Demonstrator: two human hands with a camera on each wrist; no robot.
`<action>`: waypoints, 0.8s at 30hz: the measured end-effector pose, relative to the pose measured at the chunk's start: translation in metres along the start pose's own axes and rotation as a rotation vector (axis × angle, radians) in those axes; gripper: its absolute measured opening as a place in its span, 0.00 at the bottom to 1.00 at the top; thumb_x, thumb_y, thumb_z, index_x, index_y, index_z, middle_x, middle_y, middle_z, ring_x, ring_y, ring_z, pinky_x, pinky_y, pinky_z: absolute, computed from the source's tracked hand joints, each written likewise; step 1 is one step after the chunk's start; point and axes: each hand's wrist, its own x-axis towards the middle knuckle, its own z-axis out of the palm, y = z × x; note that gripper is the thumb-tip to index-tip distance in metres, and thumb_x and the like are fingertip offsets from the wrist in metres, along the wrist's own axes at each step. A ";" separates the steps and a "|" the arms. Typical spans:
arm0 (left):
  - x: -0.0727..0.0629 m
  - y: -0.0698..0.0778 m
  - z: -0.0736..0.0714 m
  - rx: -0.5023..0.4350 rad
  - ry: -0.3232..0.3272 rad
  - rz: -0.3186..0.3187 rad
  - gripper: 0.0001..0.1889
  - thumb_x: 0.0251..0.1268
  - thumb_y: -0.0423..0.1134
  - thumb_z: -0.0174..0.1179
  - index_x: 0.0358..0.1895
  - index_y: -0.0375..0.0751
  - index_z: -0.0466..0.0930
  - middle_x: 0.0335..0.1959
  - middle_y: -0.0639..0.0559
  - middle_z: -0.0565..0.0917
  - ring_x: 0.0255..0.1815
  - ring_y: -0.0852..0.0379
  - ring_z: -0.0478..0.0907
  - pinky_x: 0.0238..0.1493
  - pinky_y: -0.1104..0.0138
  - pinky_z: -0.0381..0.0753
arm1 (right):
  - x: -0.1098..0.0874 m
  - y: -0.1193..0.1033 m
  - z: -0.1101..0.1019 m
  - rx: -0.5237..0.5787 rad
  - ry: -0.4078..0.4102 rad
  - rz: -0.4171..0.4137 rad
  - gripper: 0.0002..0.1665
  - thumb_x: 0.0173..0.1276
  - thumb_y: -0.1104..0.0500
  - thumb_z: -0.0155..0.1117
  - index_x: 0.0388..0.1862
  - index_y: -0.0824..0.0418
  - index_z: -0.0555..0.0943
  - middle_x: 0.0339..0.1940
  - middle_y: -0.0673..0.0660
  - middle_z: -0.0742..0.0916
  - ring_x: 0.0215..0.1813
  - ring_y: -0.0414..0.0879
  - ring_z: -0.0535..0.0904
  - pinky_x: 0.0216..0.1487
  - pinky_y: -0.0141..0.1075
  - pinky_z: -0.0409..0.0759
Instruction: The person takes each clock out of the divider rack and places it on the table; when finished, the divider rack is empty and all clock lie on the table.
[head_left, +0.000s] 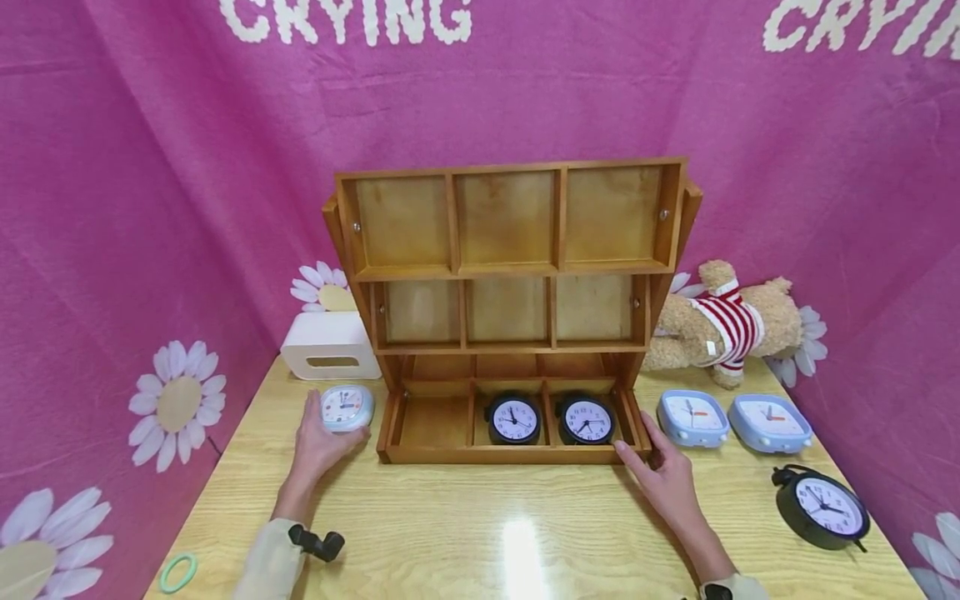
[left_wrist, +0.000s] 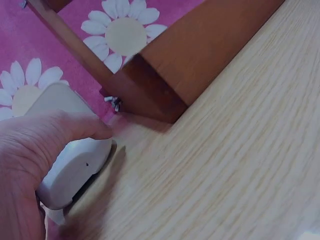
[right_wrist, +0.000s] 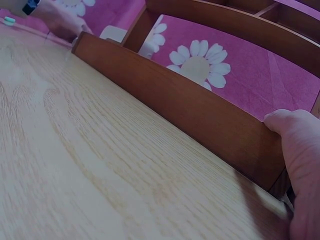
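My left hand grips a small pale alarm clock on the table, left of a three-tier wooden shelf. In the left wrist view the thumb lies along the near side of the clock, while the other fingers are mostly hidden. At the shelf's front right corner, my right hand holds the bottom tier, thumb on the front board's top edge and fingers along the outer side. Two round black alarm clocks stand in the bottom tier's middle and right compartments.
Two light-blue alarm clocks and a black twin-bell-style clock lie right of the shelf. Behind them is a teddy bear in a striped top. A white box stands back left; a green ring lies front left.
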 end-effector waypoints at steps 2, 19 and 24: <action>-0.001 0.003 0.001 -0.008 0.009 0.000 0.67 0.48 0.41 0.79 0.82 0.24 0.36 0.84 0.25 0.42 0.84 0.30 0.42 0.83 0.45 0.46 | 0.000 0.000 -0.001 0.002 0.001 0.002 0.41 0.70 0.61 0.73 0.78 0.67 0.69 0.65 0.72 0.82 0.43 0.29 0.80 0.44 0.17 0.78; -0.040 0.056 0.025 -0.208 0.233 0.112 0.55 0.55 0.39 0.76 0.83 0.32 0.51 0.83 0.34 0.56 0.82 0.35 0.55 0.81 0.46 0.57 | -0.002 -0.002 -0.002 -0.016 -0.004 0.019 0.41 0.70 0.59 0.74 0.78 0.66 0.69 0.65 0.71 0.82 0.40 0.30 0.78 0.41 0.17 0.76; -0.046 0.069 0.034 -0.213 0.187 0.129 0.54 0.57 0.42 0.76 0.83 0.35 0.53 0.83 0.35 0.58 0.81 0.35 0.57 0.80 0.45 0.58 | 0.000 0.000 -0.001 0.021 -0.020 0.014 0.41 0.71 0.60 0.72 0.79 0.68 0.67 0.72 0.72 0.77 0.52 0.30 0.80 0.49 0.16 0.77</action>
